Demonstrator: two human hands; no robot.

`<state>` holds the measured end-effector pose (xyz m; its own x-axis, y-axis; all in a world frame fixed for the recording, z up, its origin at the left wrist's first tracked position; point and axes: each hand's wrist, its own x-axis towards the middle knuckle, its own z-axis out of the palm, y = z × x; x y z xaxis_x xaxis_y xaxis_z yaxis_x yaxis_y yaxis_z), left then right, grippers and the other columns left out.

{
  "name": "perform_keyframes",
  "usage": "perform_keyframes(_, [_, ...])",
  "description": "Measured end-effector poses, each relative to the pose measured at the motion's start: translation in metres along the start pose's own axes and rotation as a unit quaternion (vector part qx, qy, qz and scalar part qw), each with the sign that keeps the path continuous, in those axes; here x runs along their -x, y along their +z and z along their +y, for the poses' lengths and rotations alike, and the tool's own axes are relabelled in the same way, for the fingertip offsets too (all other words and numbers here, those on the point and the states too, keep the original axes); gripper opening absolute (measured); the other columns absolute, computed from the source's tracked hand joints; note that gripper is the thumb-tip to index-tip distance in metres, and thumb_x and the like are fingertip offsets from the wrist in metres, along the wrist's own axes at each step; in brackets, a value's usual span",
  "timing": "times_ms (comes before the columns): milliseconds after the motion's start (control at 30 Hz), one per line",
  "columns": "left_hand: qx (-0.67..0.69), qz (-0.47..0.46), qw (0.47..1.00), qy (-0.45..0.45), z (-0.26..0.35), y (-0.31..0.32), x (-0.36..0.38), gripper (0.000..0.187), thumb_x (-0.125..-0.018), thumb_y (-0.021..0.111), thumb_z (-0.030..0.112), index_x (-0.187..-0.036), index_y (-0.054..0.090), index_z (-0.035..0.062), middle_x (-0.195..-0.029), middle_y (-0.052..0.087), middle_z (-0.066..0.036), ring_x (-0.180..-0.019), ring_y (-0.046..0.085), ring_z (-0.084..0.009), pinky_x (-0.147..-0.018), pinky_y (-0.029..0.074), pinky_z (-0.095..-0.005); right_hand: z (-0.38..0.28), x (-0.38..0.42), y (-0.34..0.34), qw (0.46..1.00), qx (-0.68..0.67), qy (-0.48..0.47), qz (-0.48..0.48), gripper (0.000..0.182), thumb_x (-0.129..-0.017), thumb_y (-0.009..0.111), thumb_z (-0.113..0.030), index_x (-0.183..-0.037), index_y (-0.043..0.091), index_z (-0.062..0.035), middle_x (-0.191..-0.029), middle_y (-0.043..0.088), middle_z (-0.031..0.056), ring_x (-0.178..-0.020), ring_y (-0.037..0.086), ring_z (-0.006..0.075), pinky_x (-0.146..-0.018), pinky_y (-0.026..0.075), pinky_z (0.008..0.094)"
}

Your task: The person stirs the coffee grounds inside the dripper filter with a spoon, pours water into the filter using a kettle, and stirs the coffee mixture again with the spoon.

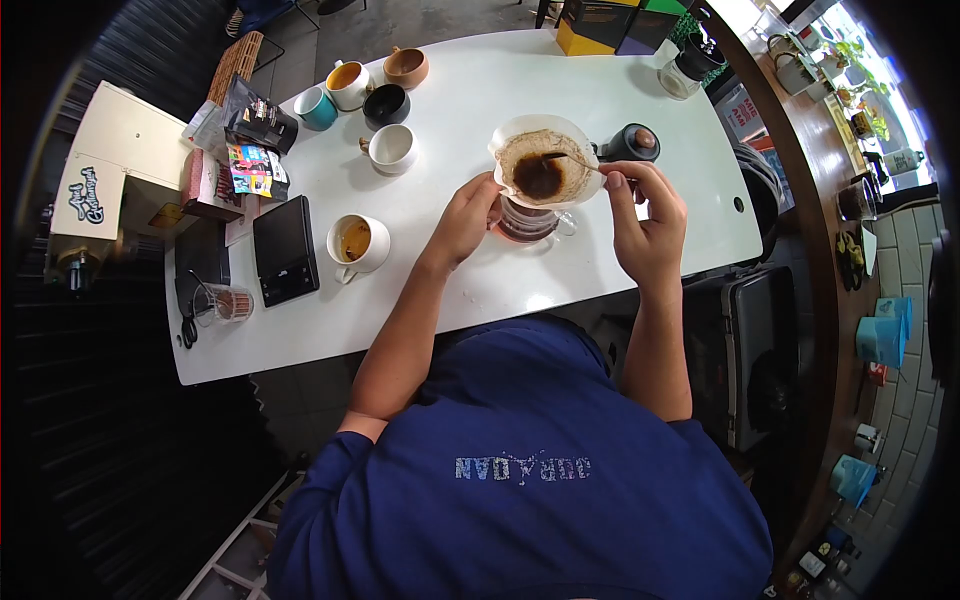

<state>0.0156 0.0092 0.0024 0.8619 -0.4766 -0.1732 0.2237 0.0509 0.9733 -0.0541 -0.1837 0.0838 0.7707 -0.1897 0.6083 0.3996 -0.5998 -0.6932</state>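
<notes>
The right hand (650, 218) is pinching a spoon (578, 161) at the grounds (538, 178)! The left hand (464, 222) is gripping the filter (574, 184) (carafe (526, 226) sitting underneath).

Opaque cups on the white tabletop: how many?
6: grouped far left, a teal cup, a white mug with orange interior, a tan cup and a black cup; just nearer, a plain white mug; nearest, a white mug with brown contents. More could be hidden.

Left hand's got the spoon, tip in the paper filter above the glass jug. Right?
Wrong hand: the head view shows the right hand holding the spoon. The rest stands: its tip is in the paper filter, above the glass jug.
</notes>
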Motion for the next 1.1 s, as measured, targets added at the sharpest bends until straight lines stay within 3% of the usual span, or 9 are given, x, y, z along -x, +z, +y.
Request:
perform_keyframes(600, [0.007, -0.003, 1.0, -0.011, -0.001, 0.002, 0.007, 0.033, -0.096, 0.033, 0.031, -0.096, 0.055, 0.0066, -0.061, 0.032, 0.006, -0.056, 0.028, -0.0056, -0.054, 0.027, -0.0222, 0.012, 0.002, -0.004, 0.999, -0.034, 0.016, 0.012, 0.005, -0.082, 0.058, -0.002, -0.085, 0.061, 0.0012, -0.073, 0.06, 0.0062, -0.063, 0.051, 0.0124, -0.057, 0.04, 0.0254])
perform_keyframes(1100, [0.006, 0.004, 1.0, -0.012, 0.006, 0.004, 0.002, 0.031, -0.094, 0.033, 0.029, -0.093, 0.054, 0.0072, -0.06, 0.032, 0.006, -0.056, 0.029, -0.0056, -0.055, 0.028, -0.0224, 0.004, -0.014, -0.006, 1.0, 0.018, 0.005, -0.006, 0.006, -0.082, 0.059, -0.002, -0.086, 0.061, 0.0021, -0.075, 0.061, 0.0071, -0.064, 0.054, 0.0127, -0.061, 0.043, 0.0247])
